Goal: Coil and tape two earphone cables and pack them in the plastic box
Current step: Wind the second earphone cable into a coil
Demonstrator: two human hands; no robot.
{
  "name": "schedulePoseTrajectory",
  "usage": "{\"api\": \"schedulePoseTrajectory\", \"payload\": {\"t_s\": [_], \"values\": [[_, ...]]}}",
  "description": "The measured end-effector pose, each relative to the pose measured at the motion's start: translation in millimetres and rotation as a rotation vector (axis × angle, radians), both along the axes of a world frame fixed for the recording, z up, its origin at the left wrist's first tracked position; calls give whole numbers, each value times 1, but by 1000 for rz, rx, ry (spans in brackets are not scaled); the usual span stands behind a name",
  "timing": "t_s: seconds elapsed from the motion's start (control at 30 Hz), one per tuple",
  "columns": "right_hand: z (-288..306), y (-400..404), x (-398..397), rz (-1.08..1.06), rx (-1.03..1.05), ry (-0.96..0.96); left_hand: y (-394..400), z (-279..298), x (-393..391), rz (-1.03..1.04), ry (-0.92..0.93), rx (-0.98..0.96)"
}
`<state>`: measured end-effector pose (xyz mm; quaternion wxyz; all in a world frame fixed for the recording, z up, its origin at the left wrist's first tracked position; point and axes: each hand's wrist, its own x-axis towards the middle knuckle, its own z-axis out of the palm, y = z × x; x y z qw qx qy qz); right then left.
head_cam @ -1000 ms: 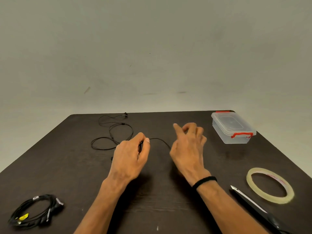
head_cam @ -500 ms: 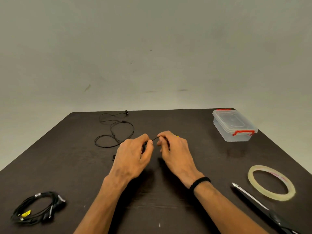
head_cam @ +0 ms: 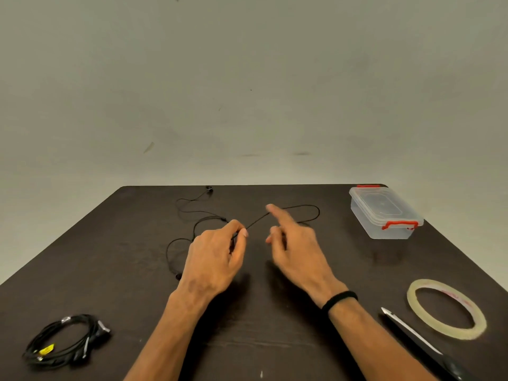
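Note:
A thin black earphone cable [head_cam: 316, 209] lies loose on the dark table [head_cam: 123, 257]. My left hand [head_cam: 214, 259] pinches it between thumb and forefinger. From that pinch a strand runs up past the straight index finger of my right hand [head_cam: 297, 248]. It loops out to the right and comes back into that hand's curled fingers. More loops and an earbud [head_cam: 209, 189] lie to the far left. A second black cable [head_cam: 66, 342], coiled into a bundle, sits at the near left. The clear plastic box [head_cam: 384, 213] with red clips stands shut at the far right.
A roll of clear tape [head_cam: 446, 309] lies flat at the near right. Scissors [head_cam: 420, 339] lie beside it, tip pointing away from me. The table's far edge runs just behind the earbud and the box.
My hands, which met in a shared pinch half a second ago, have parted. The right hand moved right and away, drawing out a new loop of cable. The left kept its pinch.

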<state>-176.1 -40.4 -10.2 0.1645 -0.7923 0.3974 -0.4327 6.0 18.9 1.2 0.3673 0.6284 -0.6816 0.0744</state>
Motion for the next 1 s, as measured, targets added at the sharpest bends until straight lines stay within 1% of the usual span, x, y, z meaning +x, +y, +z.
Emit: {"api": "schedulePoseTrajectory", "payload": {"t_s": [0.03, 0.1, 0.17, 0.27, 0.3, 0.4, 0.5, 0.53, 0.57, 0.6, 0.67, 0.73, 0.8, 0.87, 0.93, 1.0], "values": [[-1, 4, 7, 63, -58, 64, 0, 0, -1, -10, -5, -3], [-5, 7, 15, 128, -134, 116, 0, 1, -2, -41, -21, -3], [-6, 6, 17, 137, -185, 106, 1, 1, -4, -62, -27, 6], [-5, 0, 12, 43, -185, 9, 1, 2, -4, -42, -9, -3], [-3, -2, 8, -8, -146, -44, 0, 2, -3, -22, -8, -8], [2, -9, -4, -142, 92, -215, 0, 3, 1, 17, 9, -7], [5, -19, -16, -279, 260, -449, 0, 4, 6, 42, 29, -12], [5, -23, -20, -329, 312, -500, 0, 4, 7, 50, 32, -21], [4, -25, -23, -373, 348, -510, 0, 4, 8, 58, 25, -31], [1, -26, -25, -408, 351, -461, 0, 4, 7, 68, 4, -38], [-3, -24, -22, -390, 241, -231, -1, 3, 5, 87, -41, -50], [-4, -13, -8, -226, 100, -23, -1, 2, 3, 91, -53, -59], [-5, 3, 11, -52, -31, 99, 0, 1, 0, 64, -59, -63], [-6, 13, 23, 14, -137, 156, 1, 0, -4, 20, -62, -62], [-8, 15, 24, 46, -146, 116, 2, 0, -6, -5, -51, -60], [-8, 11, 21, 27, -134, 56, 2, 1, -7, -6, -37, -55]]}}
